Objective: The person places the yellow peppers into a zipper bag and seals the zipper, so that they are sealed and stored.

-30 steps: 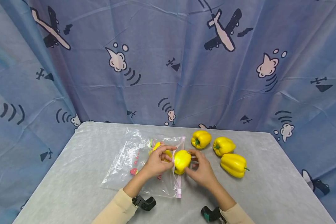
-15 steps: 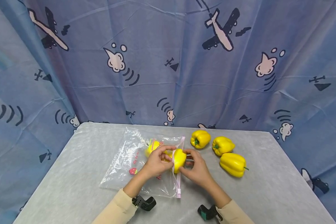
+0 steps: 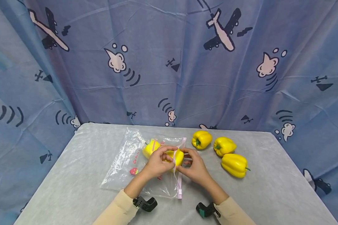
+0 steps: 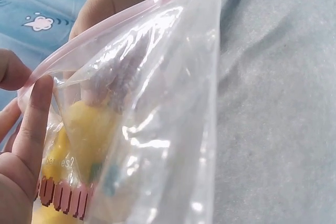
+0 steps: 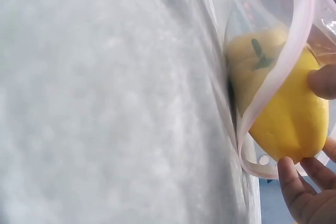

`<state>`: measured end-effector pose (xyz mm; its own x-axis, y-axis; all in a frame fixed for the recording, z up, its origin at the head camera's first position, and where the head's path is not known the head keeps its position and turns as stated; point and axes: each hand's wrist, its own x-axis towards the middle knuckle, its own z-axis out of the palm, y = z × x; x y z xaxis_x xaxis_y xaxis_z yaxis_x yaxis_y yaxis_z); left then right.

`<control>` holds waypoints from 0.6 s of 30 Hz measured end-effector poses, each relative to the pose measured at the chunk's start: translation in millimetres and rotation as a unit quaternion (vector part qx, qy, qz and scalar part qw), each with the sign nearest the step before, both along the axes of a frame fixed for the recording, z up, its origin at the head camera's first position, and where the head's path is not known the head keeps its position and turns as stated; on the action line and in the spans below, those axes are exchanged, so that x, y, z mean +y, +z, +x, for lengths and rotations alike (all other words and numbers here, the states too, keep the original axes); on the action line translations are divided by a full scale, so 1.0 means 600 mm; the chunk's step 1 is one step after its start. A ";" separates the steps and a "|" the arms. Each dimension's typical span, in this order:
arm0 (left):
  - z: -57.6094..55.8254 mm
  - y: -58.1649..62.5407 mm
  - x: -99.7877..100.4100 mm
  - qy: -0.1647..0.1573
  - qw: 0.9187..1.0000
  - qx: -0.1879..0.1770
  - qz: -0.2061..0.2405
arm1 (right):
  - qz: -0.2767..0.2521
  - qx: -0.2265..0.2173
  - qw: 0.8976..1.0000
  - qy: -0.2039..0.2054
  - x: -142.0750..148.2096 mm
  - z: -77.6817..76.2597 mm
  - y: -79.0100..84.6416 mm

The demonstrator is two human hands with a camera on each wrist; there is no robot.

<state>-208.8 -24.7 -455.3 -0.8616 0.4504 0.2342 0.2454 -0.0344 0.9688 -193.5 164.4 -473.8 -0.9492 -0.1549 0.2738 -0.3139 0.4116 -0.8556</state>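
A clear zip bag (image 3: pixel 121 172) with a pink rim and strawberry prints lies flat on the table. My left hand (image 3: pixel 159 162) pinches its rim, thumb and finger on the pink strip in the left wrist view. Between the fingers and thumb of my right hand (image 3: pixel 196 167) is a yellow bell pepper (image 5: pixel 299 106), stem end first in the bag's mouth. The pink rim (image 5: pixel 270 85) crosses over it, so its stem end lies inside the plastic. Deeper in the bag is another yellow bell pepper (image 3: pixel 150 149), partly hidden by my left hand.
Three more yellow peppers lie to the right: one at the back (image 3: pixel 202 139), one beside it (image 3: pixel 224 146), and a longer one (image 3: pixel 234 165) nearer me. The white slider (image 3: pixel 180 192) sits at the rim's near end. A blue printed curtain (image 3: pixel 169 62) hangs behind the table.
My right hand has moved left, pushing the pepper further into the bag's mouth. The pepper inside has shifted left. My left hand keeps its place on the rim.
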 end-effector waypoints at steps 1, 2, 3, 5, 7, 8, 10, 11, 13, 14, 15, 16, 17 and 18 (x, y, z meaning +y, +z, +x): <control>0.000 0.000 0.000 -0.001 1.000 0.001 0.000 | 0.000 -0.001 1.000 0.000 -0.001 0.000 0.000; 0.000 0.000 0.000 -0.001 1.000 0.001 -0.001 | 0.003 -0.001 1.000 -0.001 -0.002 -0.001 0.001; 0.000 0.000 0.001 -0.002 1.000 0.000 0.000 | 0.006 -0.003 1.000 -0.002 -0.002 -0.001 0.001; -0.001 0.001 0.001 -0.002 1.000 0.001 -0.002 | 0.014 -0.003 1.000 -0.003 -0.003 -0.003 0.000; 0.000 0.001 0.001 -0.002 1.000 -0.001 -0.001 | 0.018 -0.001 1.000 -0.004 -0.004 -0.004 0.000; -0.001 0.001 0.001 -0.002 1.000 -0.001 -0.001 | 0.021 0.001 1.000 -0.004 -0.004 -0.005 -0.001; 0.000 0.002 0.002 -0.002 1.000 -0.001 0.000 | 0.024 0.005 1.000 -0.004 -0.005 -0.007 -0.002; 0.000 0.002 0.002 -0.003 1.000 -0.001 0.001 | 0.023 0.008 1.000 -0.003 -0.005 -0.007 -0.002; 0.001 0.002 0.001 -0.005 1.000 0.000 0.002 | 0.021 0.008 1.000 -0.003 -0.007 -0.007 -0.002; 0.001 0.002 0.001 -0.006 1.000 0.000 0.003 | 0.020 0.009 1.000 -0.004 -0.008 -0.007 -0.002; 0.001 0.002 0.001 -0.006 1.000 0.001 0.003 | 0.019 0.010 1.000 -0.005 -0.009 -0.007 -0.001; 0.002 0.002 0.001 -0.007 1.000 0.001 0.002 | 0.018 0.010 1.000 -0.005 -0.010 -0.007 -0.001; 0.002 0.002 0.001 -0.007 1.000 0.002 0.001 | 0.017 0.010 1.000 -0.005 -0.011 -0.007 0.000; 0.001 0.001 0.001 -0.007 1.000 0.002 0.001 | 0.017 0.009 1.000 -0.005 -0.011 -0.007 0.000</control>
<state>-207.9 -24.3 -454.6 -0.8545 0.4614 0.2385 0.2488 -0.0396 0.9678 -197.7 157.6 -473.8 -0.9456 -0.1544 0.2862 -0.3252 0.4446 -0.8346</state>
